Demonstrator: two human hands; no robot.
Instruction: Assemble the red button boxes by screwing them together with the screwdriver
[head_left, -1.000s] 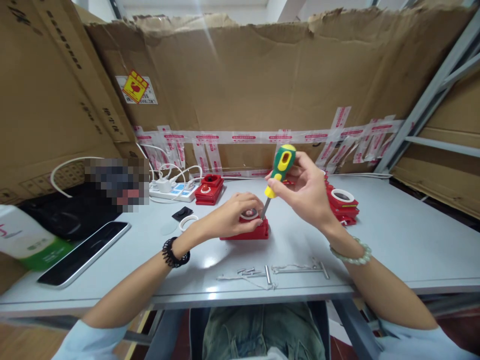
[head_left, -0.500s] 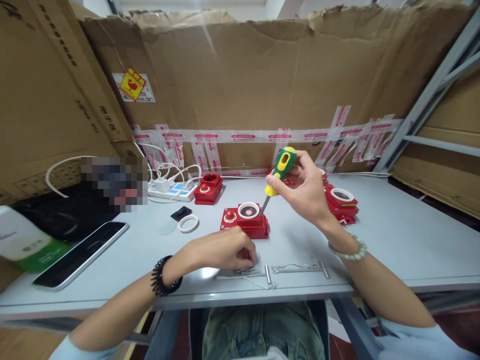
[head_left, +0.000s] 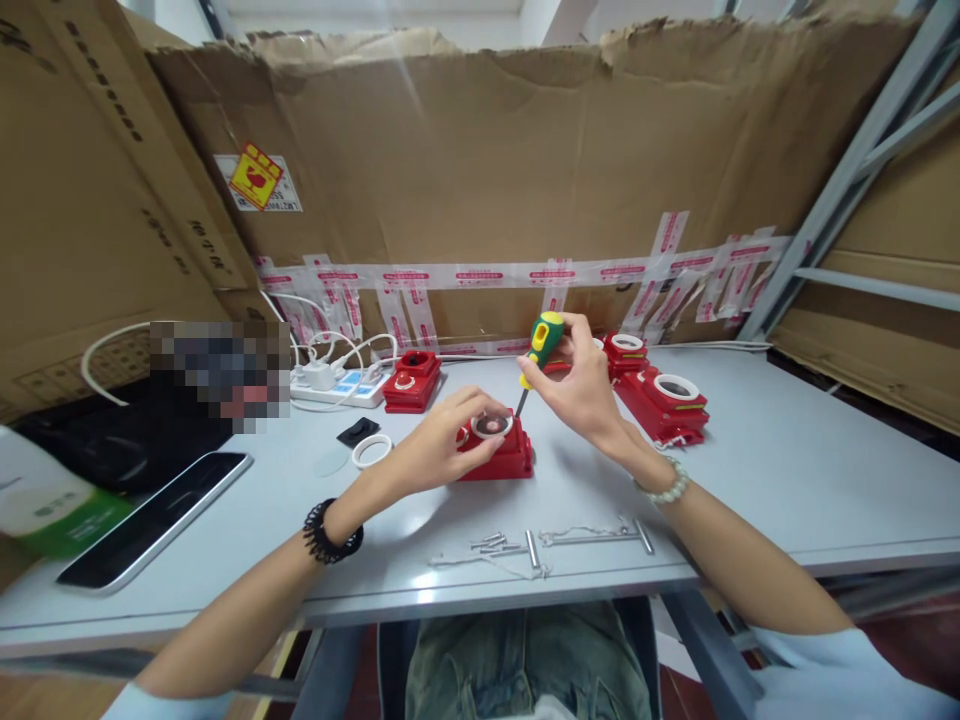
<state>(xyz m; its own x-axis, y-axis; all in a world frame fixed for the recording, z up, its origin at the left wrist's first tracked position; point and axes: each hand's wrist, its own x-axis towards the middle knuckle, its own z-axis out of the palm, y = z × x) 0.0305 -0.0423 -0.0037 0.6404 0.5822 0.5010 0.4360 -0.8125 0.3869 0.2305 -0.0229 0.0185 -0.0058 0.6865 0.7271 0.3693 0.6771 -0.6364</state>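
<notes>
My right hand (head_left: 581, 385) is closed round the green and yellow handle of a screwdriver (head_left: 546, 338). The screwdriver leans, its tip down at the right corner of a red box (head_left: 510, 463), beside the white ring on the box's top. From the left, my left hand (head_left: 431, 442) spans that ring with thumb and fingers and covers the box's left part. Whether the tip sits on a screw is too small to tell. Nearer the table edge lie several loose screws (head_left: 489, 542) and two thin metal rods (head_left: 532, 548) with crosspieces and chains.
Left of the box are a loose white ring (head_left: 372, 452), a black square part (head_left: 358, 431) and a clear disc (head_left: 331, 462). Other red boxes (head_left: 664, 408) stand at right and one (head_left: 412, 383) at back left. A power strip (head_left: 349, 386) and phone (head_left: 157, 520) lie left.
My left hand has risen from the loose screws to the red box and now grips around its white ring. The screwdriver stays at the box's right corner, its handle slightly lower.
</notes>
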